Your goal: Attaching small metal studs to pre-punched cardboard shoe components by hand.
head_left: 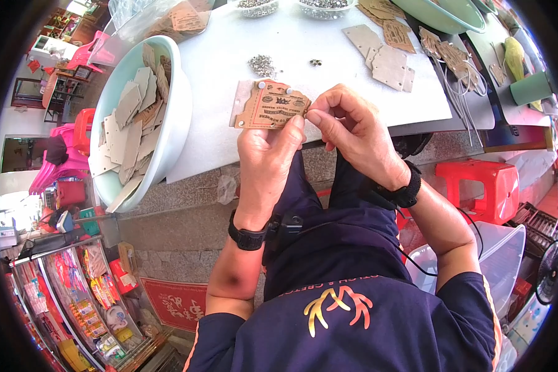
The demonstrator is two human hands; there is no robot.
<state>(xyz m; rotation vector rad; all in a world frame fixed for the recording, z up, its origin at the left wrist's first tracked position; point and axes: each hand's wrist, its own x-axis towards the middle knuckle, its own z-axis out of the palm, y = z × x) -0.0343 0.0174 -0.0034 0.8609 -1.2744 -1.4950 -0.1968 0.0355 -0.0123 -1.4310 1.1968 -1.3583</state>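
Observation:
My left hand point(265, 161) grips a brown printed cardboard piece point(273, 106), its thumb on the front face near the lower right corner. A plain grey card edge point(237, 102) shows behind the brown one; whether the two are joined I cannot tell. Round silvery metal bits sit along the brown piece's top edge. My right hand point(358, 130) pinches thumb and forefinger together at the right edge of the cardboard. Whatever lies between those fingertips is too small to make out. Beyond the cardboard, a small heap of metal bits point(261, 65) and a few loose ones point(315, 62) rest on the table.
A pale green basin point(183, 118) full of card pieces stands left of the white table point(211, 46). Tubs of metal bits point(323, 5) line the far edge. Grey cards point(389, 69) and bundled tags with cords point(456, 59) lie to the right, near a red stool point(480, 186).

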